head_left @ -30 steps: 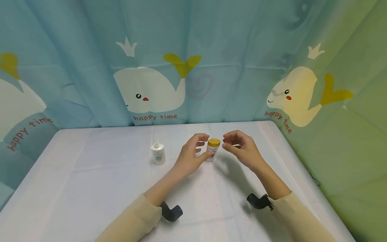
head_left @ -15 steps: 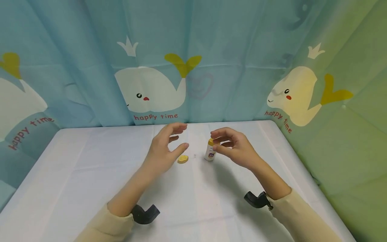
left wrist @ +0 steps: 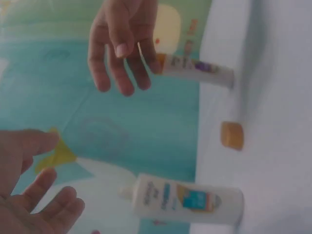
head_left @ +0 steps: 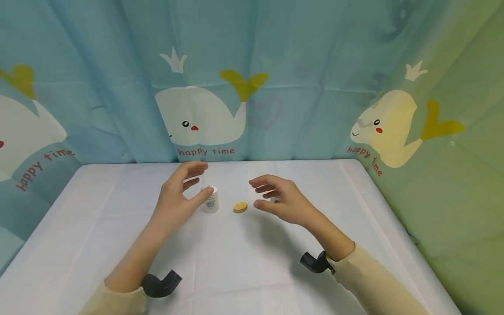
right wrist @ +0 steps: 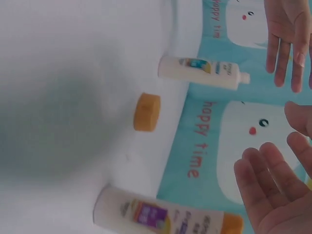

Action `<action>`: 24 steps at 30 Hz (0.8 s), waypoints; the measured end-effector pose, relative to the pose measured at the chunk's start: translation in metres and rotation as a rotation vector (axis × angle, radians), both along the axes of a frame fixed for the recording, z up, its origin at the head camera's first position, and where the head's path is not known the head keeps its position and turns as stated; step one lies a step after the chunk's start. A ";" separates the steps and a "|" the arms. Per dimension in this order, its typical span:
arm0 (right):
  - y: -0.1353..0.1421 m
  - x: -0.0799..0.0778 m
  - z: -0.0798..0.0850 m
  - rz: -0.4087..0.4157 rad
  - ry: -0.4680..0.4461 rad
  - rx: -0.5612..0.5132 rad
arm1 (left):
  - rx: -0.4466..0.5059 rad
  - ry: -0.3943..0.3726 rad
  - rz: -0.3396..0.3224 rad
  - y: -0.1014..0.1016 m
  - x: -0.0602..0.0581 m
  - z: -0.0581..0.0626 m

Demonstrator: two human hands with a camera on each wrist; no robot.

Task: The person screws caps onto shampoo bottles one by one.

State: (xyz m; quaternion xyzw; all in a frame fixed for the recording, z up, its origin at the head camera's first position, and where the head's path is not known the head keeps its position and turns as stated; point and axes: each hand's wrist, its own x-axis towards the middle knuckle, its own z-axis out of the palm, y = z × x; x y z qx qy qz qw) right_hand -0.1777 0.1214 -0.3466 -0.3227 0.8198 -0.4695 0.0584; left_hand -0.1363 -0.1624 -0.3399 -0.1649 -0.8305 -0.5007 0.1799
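My left hand (head_left: 175,194), fingers apart and relaxed, hovers just left of an uncapped white bottle (head_left: 213,204); its thumb overlaps the bottle's top in the head view. That bottle's bare nozzle (right wrist: 244,78) shows in the right wrist view. A loose gold cap (head_left: 240,207) lies on the table between my hands. My right hand (head_left: 286,200) hangs in the air to the right of the cap, holding nothing. Behind it, mostly hidden in the head view, stands a second white bottle (right wrist: 161,214) with a gold cap on and a purple label picture.
The table (head_left: 252,271) has a white cloth. A blue curtain (head_left: 299,122) with printed whales hangs along its back edge, and a green one (head_left: 464,197) runs down the right side. Black wrist-camera mounts (head_left: 161,284) stick out below both forearms.
My left hand has swung left from the gold-capped bottle to the uncapped one, bringing the loose cap into view. My right hand has shifted left, in front of the capped bottle.
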 end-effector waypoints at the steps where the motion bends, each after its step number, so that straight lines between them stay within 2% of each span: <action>1: -0.003 0.000 -0.002 0.007 0.011 0.016 | 0.003 -0.010 0.003 -0.003 0.000 -0.002; 14: -0.035 -0.010 -0.029 0.097 0.128 0.169 | -0.018 -0.138 0.007 -0.030 -0.001 -0.023; 24: -0.046 -0.014 -0.041 0.073 0.211 0.358 | -0.009 -0.245 -0.021 -0.037 -0.010 -0.045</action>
